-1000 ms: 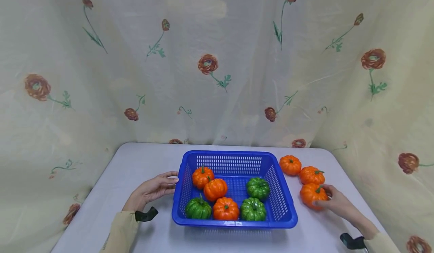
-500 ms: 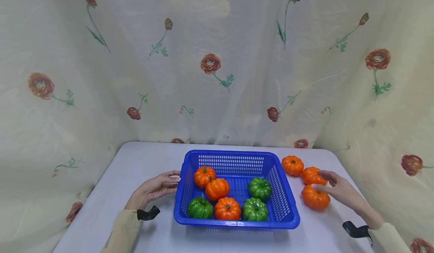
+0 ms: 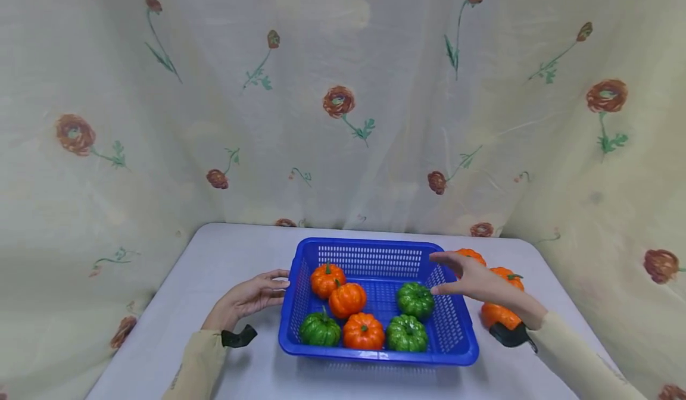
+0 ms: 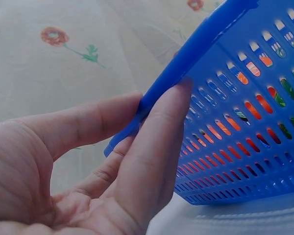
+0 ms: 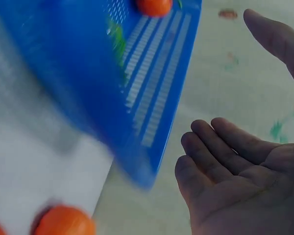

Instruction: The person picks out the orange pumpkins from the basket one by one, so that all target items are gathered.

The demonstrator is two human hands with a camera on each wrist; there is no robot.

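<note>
A blue plastic basket [image 3: 377, 357] with slotted walls stands on the table, holding orange and green toy pumpkins. My left hand [image 3: 249, 299] pinches its left rim; in the left wrist view the thumb and fingers [image 4: 159, 132] lie on either side of that rim. Over the basket's right side reaches my right hand [image 3: 477, 278], thumb and fingers spread, nothing between them. Its fingertips overlap the right wall near a green pumpkin [image 3: 415, 300] in the head view. In the right wrist view the palm [image 5: 255, 181] shows bare beside the basket.
Several orange pumpkins, one of them low down [image 3: 499, 315], lie right of the basket, partly hidden by the right forearm. The white table [image 3: 241, 245] ends at a flowered curtain [image 3: 386, 120] behind and at both sides.
My right hand has let go of the nearest orange pumpkin outside the basket, passed over its neighbour and moved left to the basket's right rim. My left hand keeps its place at the rim.
</note>
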